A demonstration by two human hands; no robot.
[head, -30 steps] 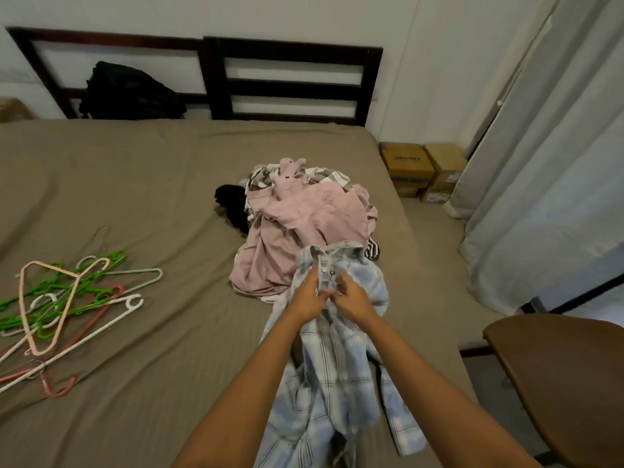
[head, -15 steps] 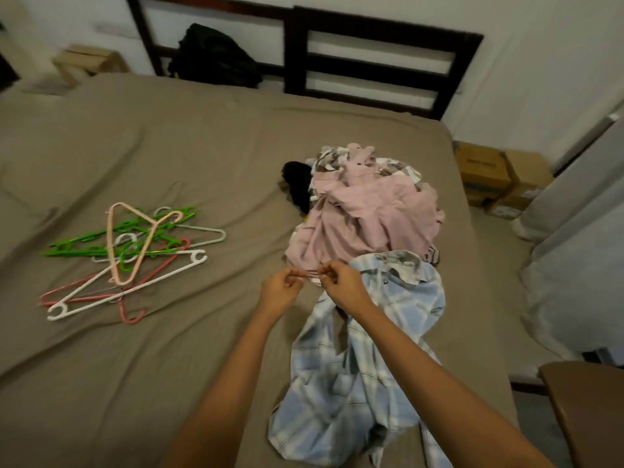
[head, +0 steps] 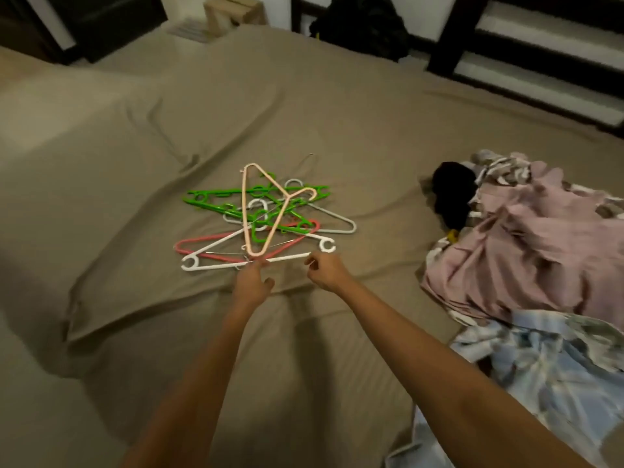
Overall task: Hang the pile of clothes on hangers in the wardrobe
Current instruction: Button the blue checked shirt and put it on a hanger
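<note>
On the bed (head: 135,157), mid-sheet, lies a tangle of hangers (head: 260,214); the left hand (head: 251,285), fingers straight, touches its near edge; the right hand (head: 326,271) hovers loosely curled beside a white hanger (head: 216,265), holding nothing; the clothes pile (head: 526,248) sits well right.

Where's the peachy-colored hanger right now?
In the head view, the peach hanger lies on top of the hanger pile on the bed, left of the pink clothes, its near corner by the fingertips of the left hand.
</note>
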